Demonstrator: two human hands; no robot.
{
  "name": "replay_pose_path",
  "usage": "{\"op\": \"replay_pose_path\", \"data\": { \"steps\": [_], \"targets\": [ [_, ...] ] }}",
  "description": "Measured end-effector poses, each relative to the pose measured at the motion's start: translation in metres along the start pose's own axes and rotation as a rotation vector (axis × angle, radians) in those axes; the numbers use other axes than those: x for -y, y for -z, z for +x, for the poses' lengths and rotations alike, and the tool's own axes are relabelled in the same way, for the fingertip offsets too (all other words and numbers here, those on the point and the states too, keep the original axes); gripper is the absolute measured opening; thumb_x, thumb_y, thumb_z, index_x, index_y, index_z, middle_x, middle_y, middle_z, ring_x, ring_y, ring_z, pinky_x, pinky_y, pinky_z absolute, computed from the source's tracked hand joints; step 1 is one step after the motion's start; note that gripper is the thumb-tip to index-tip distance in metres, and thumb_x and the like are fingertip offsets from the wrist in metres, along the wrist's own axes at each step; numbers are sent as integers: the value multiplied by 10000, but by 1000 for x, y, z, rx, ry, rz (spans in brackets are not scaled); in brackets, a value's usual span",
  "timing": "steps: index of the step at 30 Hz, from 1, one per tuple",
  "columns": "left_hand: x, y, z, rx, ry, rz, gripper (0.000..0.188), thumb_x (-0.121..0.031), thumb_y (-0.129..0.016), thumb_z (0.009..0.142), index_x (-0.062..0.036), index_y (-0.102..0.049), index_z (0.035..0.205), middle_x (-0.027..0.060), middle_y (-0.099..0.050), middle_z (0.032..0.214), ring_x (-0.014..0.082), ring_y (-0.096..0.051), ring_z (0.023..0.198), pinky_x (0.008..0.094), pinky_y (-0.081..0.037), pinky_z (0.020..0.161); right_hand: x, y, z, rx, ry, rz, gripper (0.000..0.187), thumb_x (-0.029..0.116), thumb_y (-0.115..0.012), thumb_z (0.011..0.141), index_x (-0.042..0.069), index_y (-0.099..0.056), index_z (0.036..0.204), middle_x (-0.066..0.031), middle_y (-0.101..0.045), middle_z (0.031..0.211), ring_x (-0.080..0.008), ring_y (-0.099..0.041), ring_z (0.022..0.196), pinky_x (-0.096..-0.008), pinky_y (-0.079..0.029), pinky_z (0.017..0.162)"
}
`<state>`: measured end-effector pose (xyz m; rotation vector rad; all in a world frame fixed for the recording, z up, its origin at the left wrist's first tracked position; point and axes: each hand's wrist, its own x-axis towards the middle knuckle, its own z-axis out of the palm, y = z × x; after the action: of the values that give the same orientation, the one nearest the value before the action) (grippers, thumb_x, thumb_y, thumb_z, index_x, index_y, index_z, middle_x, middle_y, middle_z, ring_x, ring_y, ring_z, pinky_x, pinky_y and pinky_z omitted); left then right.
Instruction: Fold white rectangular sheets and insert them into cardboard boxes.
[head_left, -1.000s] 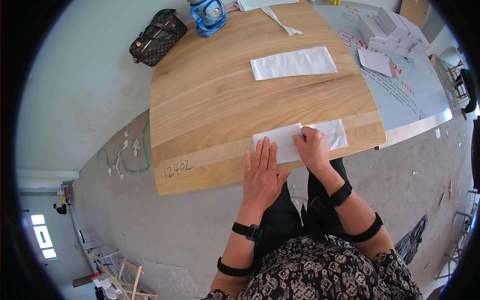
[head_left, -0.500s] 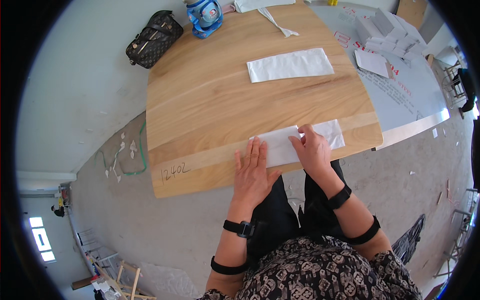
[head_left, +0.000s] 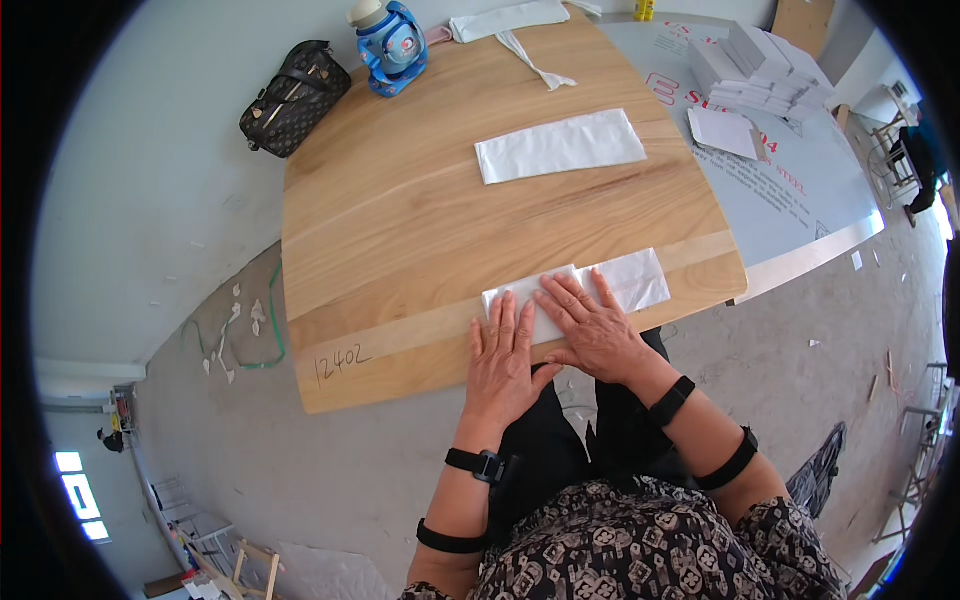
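A white folded sheet (head_left: 632, 281), thin cloth or plastic, lies along the near edge of the wooden table (head_left: 420, 230). Its left part is doubled over, and the fold's edge runs beneath my right hand. My left hand (head_left: 502, 362) rests flat on the left end, with its fingers stretched and its thumb pointing right. My right hand (head_left: 603, 333) lies flat on the middle, fingers spread, thumb close to the left thumb. Neither hand grips anything. Farther back, a second white folded strip (head_left: 560, 147) lies flat on the table.
At the far left are a dark patterned handbag (head_left: 297, 98) and a blue bottle (head_left: 392, 50) in a strapped holder. More white material (head_left: 508, 20) lies at the far edge. On the right, a film-covered metal surface (head_left: 760, 200) bears stacked white boxes (head_left: 765, 70).
My right hand has gone from a bent, pinching pose on the sheet to lying flat, shifted left toward my left hand. My left hand stays flat on the sheet. The whole view has shifted slightly.
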<state>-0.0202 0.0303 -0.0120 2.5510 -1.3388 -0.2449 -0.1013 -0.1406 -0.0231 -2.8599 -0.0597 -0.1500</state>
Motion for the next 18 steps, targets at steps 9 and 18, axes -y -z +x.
{"op": "replay_pose_path", "data": {
  "steps": [9, 18],
  "targets": [
    [-8, 4, 3, -19, 47, 26, 818, -469, -602, 869, -9, -277, 1462, 181, -246, 1538, 317, -208, 1438, 533, -146, 1153, -49, -2, -37, -481, -458, 179, 746, 326, -708, 789, 21, -393, 1393, -202, -401, 1420, -354, -361, 1331, -452, -275, 1112],
    [-42, 1, 23, -66, -144, -12, 507, -278, -660, 855, 22, -538, 1245, 149, -514, 1315, 282, -430, 1278, 440, -339, 1027, -55, 19, -40, -396, -905, 186, 206, 162, -722, 729, 29, -592, 818, -149, -620, 937, -312, -583, 959, -433, -451, 837]
  ]
}}
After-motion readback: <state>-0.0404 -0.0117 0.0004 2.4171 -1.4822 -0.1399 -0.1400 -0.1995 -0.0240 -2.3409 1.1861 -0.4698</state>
